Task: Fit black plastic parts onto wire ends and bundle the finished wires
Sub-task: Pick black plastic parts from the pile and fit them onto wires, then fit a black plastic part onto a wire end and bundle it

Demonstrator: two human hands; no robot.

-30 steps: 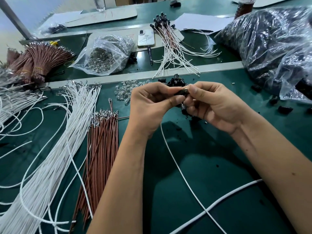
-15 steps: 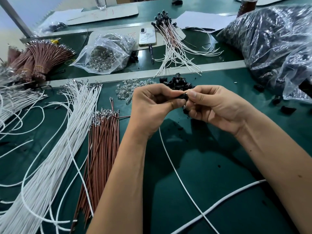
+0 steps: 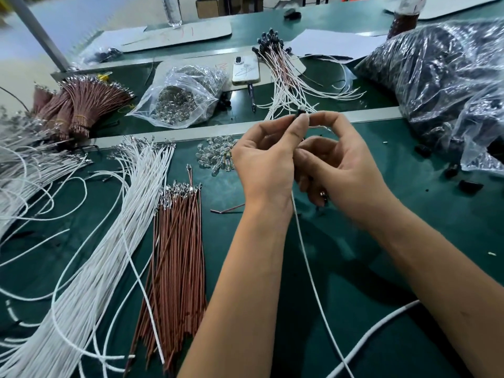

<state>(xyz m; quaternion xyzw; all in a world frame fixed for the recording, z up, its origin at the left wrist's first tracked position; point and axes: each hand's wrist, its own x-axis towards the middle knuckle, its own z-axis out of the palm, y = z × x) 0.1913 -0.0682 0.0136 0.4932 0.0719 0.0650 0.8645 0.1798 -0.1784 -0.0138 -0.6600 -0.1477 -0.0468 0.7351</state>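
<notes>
Both hands are raised above the green work surface (image 3: 354,268) and meet at the fingertips. The left hand (image 3: 268,165) pinches a small black plastic part (image 3: 300,113) between thumb and forefinger. The right hand (image 3: 341,170) pinches the same part from the opposite side with thumb and forefinger; its remaining fingers are curled toward the palm. Whether these curled fingers hold anything else cannot be determined. A single white wire (image 3: 313,282) runs down from between the hands toward the near edge of the view. Its upper end is hidden behind the fingers.

Directly behind the left hand lies a small heap of clear bulbs (image 3: 215,156). Left of the left forearm lies a flat bundle of brown wires (image 3: 177,255) with metal terminals at the far ends. Further left lies a large fan of loose white wires (image 3: 109,241). Beyond the hands, across a grey rail (image 3: 381,115), lies a bundle of finished wires (image 3: 283,75) with black caps on the far ends. Just left of this bundle lies a phone (image 3: 245,69). Left of the phone is a clear bag of metal pieces (image 3: 180,99). To the far left are tied bunches of brown wire (image 3: 81,105). To the right of the right hand sits a large plastic bag of black parts (image 3: 441,83), with a few loose black parts (image 3: 470,186) on the surface near it.
</notes>
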